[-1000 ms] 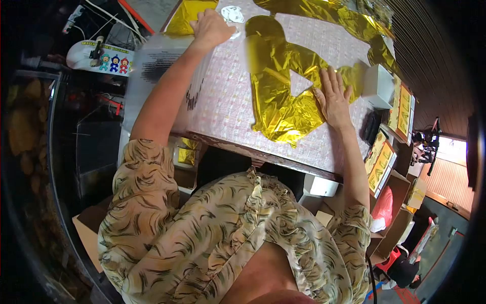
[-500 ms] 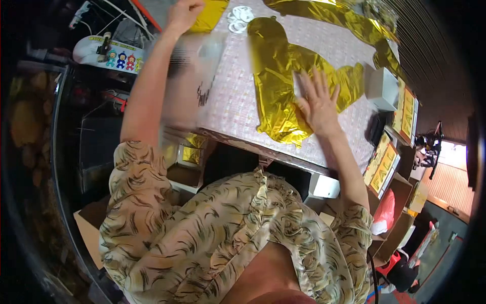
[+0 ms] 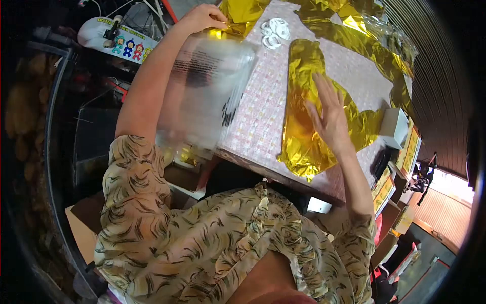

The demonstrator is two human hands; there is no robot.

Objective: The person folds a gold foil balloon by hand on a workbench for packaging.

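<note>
My left hand [image 3: 201,18] is raised at the far left of the table and pinches the top edge of a clear plastic bag [image 3: 210,86] with black print, which hangs blurred over the table's left edge. My right hand [image 3: 329,117] is flat with its fingers spread over a flattened gold foil balloon [image 3: 302,133] lying on the pink patterned tablecloth [image 3: 258,111]. Whether the palm touches the foil I cannot tell.
White plastic rings [image 3: 273,31] lie beyond the balloon. More gold foil [image 3: 364,43] stretches along the far right. A small white box [image 3: 395,126] stands right of the balloon. Boxes and packets crowd the floor and shelves on both sides of the table.
My left hand has lifted the clear bag off the table and drawn it up and left. The right hand has slid over the foil, which has been folded narrower.
</note>
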